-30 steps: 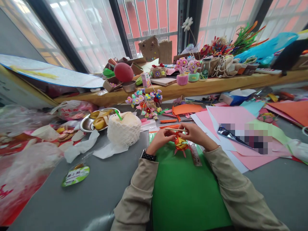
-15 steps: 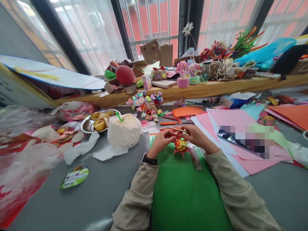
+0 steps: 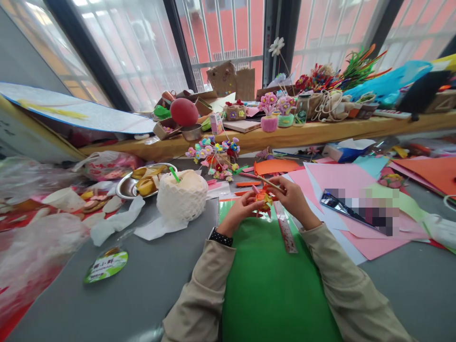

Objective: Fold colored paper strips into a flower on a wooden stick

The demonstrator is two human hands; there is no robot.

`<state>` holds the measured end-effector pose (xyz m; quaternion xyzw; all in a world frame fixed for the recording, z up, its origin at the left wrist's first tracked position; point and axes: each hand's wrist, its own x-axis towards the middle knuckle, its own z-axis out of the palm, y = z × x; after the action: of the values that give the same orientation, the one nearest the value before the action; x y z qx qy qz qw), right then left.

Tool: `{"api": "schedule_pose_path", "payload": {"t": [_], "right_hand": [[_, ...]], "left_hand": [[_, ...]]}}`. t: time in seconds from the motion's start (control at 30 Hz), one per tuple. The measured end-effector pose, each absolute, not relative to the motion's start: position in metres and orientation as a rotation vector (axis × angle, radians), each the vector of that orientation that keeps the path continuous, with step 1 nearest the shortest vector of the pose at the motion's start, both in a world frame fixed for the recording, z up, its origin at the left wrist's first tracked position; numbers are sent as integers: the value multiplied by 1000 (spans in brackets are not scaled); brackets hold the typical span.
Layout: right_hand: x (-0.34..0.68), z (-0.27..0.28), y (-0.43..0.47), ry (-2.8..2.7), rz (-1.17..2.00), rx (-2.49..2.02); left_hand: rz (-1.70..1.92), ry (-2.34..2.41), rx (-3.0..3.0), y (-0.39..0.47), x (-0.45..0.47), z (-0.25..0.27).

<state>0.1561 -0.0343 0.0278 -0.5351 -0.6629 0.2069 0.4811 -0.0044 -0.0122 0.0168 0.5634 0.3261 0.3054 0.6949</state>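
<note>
A small folded paper flower [image 3: 265, 201] in gold, orange and pink is pinched in my left hand [image 3: 241, 212], just above the green mat [image 3: 276, 280]. My right hand [image 3: 291, 198] closes around a thin pale stick [image 3: 266, 182], whose far end points up and left over the flower. Below the right hand a clear patterned ruler [image 3: 286, 230] lies on the mat. Fingers hide part of the flower.
A wrapped coconut [image 3: 182, 194] with a green straw and a metal bowl [image 3: 124, 186] of peels stand left. Coloured paper sheets [image 3: 335, 178] and a phone [image 3: 352, 211] lie right. Craft flowers [image 3: 215, 154] sit ahead, before the crowded window sill [image 3: 245, 137].
The flower has turned and tilted in my left hand, its gold part now facing right. My right hand has moved slightly right and up, swinging the stick to a new slant.
</note>
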Motion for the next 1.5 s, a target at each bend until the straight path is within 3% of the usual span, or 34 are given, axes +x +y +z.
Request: {"api": "schedule_pose_path", "payload": {"t": [0.47, 0.93, 1.23, 1.5], "right_hand": [[163, 25, -31, -1715, 680, -1320], [154, 18, -30, -1910, 244, -1477], [163, 17, -28, -1887, 416, -1392], [154, 16, -31, -1953, 20, -1477]], "left_hand": [[748, 828, 1491, -10, -3, 10], [751, 845, 1530, -7, -4, 8], [761, 878, 1649, -6, -2, 4], [746, 798, 1362, -8, -2, 6]]}}
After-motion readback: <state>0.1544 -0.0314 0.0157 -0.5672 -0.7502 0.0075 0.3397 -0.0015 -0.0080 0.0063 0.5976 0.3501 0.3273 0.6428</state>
